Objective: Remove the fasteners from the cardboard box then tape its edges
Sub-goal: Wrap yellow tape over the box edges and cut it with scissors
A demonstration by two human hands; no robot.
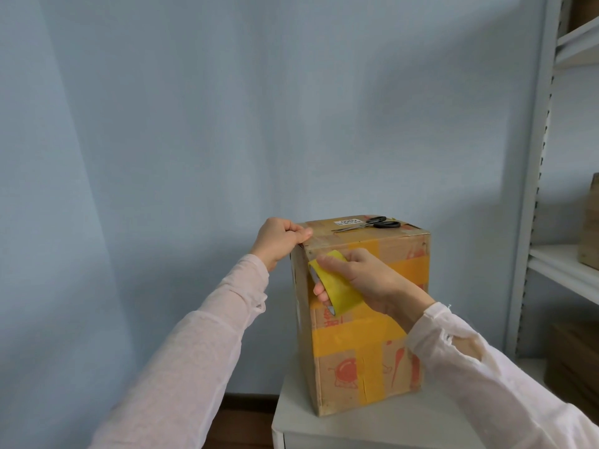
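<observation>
While the left hand [280,239] closes its grip on the upper left corner of the cardboard box [366,351], its fingers curl against the side face and its thumb lies flat on the top edge; whether a tape end is caught under that thumb cannot be told. A pale pink sleeve [194,335] runs down and left from this grip. Just below and to the right of it, the yellow tape roll [337,286] is held against the box's near vertical edge. The right hand [372,280] has its grip closed around the roll, thumb over the outer band and fingertips showing through the core on the left side. Bands of yellow tape [356,337] already cross the front face of the box, below and to the right of this second grip. The box stands upright on a white tabletop [356,426], directly beneath both grips. Above the right grip and further back, black-handled scissors [372,223] lie flat on the box's top, beside a white label [346,221]. Well off to the right of both grips stands a white shelf [567,264].
</observation>
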